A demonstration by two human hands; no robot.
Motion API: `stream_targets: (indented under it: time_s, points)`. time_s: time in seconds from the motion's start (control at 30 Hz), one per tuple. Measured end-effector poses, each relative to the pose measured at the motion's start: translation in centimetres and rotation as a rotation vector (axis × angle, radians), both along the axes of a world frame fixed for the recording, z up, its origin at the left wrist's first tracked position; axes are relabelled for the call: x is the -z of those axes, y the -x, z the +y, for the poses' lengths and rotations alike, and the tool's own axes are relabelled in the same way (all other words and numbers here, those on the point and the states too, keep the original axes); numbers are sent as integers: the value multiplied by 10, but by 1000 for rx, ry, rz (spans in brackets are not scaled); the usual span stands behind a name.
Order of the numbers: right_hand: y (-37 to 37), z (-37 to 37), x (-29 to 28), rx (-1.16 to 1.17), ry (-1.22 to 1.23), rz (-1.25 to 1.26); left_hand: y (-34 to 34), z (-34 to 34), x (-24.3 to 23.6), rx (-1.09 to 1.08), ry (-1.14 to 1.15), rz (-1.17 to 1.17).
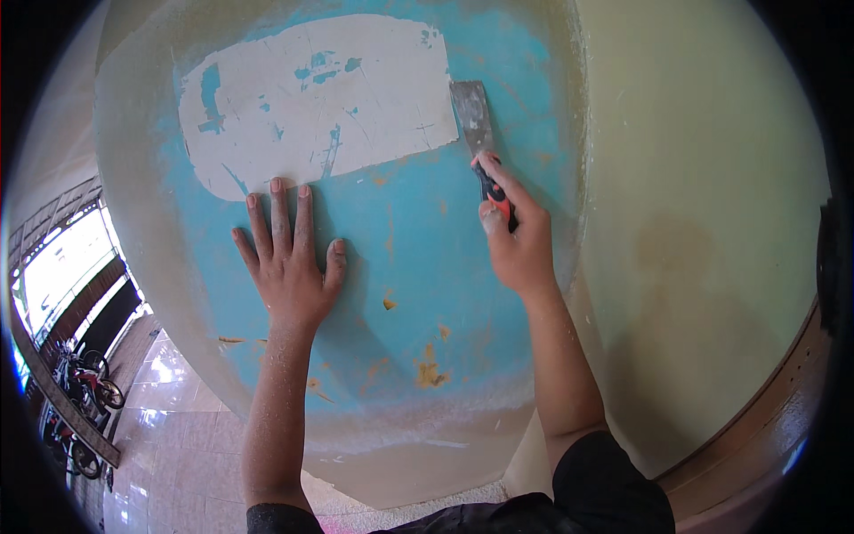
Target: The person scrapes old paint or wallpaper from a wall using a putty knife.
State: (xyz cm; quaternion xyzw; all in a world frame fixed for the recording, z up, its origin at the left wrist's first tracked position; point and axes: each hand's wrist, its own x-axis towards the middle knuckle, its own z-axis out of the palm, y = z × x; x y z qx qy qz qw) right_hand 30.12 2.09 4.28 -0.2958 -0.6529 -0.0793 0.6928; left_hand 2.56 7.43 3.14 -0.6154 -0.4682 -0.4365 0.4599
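I observe the left hand spread against the blue wall, fingers apart and holding nothing, tips at the lower edge of the white patch. The right hand has its fingers closed around the handle of the scraper; the blade is located at the patch's right edge. I rate the scraper as light, its blade thin and fairly stiff; grip the handle only. Beyond, at left, motorbikes stand past the tiled floor.

The scraper is right of the wall patch.
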Motion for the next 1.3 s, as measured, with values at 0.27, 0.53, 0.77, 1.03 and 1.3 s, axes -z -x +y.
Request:
stream_targets:
  time_s: [0.27,0.53,0.77,1.03,1.3]
  points:
    - [-3,6,-65,-18,-49,-13,-1,-2,-1,2,-6,1]
    - [-7,6,-108,43,-42,-26,0,1,0,52,-15,-16]
    - [6,11,74,8,6,47,-2,-1,26,61,11,-43]
    - [32,-17,194,-64,165,18,-34,-25,110,194,215,-58]
    - [27,-34,168,-116,283,-33,-46,-75,132,358,384,-30]
